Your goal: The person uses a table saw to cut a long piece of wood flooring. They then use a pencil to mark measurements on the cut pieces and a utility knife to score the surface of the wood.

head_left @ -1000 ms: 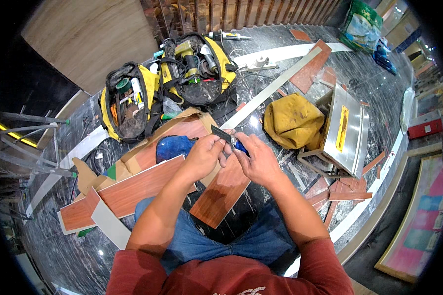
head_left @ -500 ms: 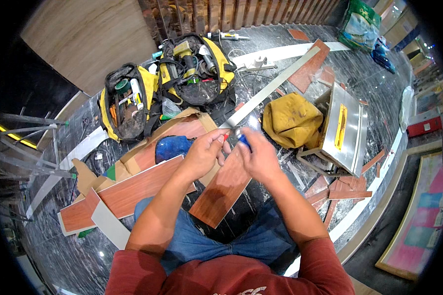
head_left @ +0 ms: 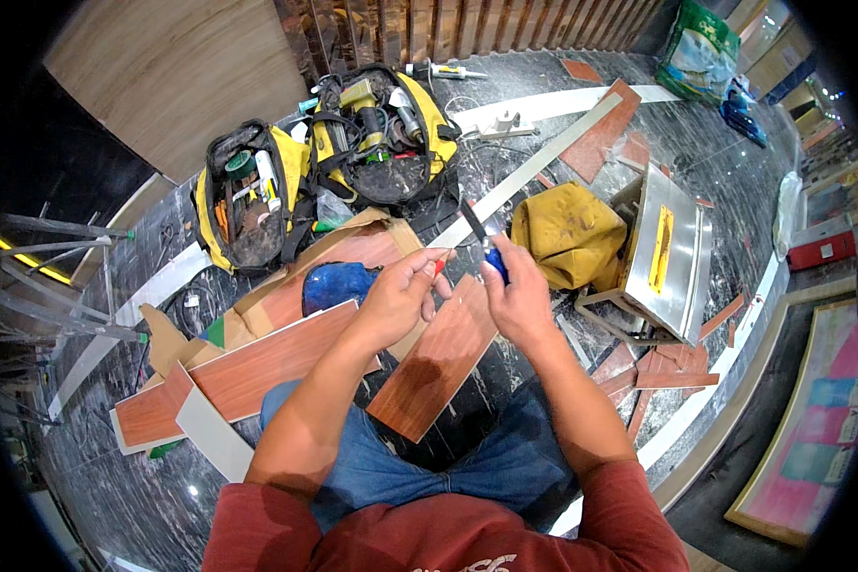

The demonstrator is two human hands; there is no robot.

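Note:
My left hand (head_left: 403, 297) is closed in a pinch round a small red pencil-like stick (head_left: 439, 266), most of it hidden by the fingers. Just to its right, my right hand (head_left: 522, 297) grips the blue handle of a utility knife (head_left: 493, 255). Its dark blade points up and to the left, apart from the red stick. Below both hands, a short reddish-brown wood-look plank (head_left: 434, 367) lies on the floor between my knees. A long pale strip (head_left: 529, 172) stretches from beside the hands to the upper right.
Two yellow-and-black tool bags (head_left: 381, 143) stand open ahead. Left lie longer planks (head_left: 267, 372), cardboard (head_left: 167, 343) and a blue object (head_left: 338, 288). On the right are a mustard cloth bag (head_left: 567, 238), a metal-topped table saw (head_left: 672, 257) and plank offcuts (head_left: 672, 362).
My right hand has drawn slightly right and down, away from the left. The knife, blurred before, now shows its blade angled up. My left hand has hardly moved.

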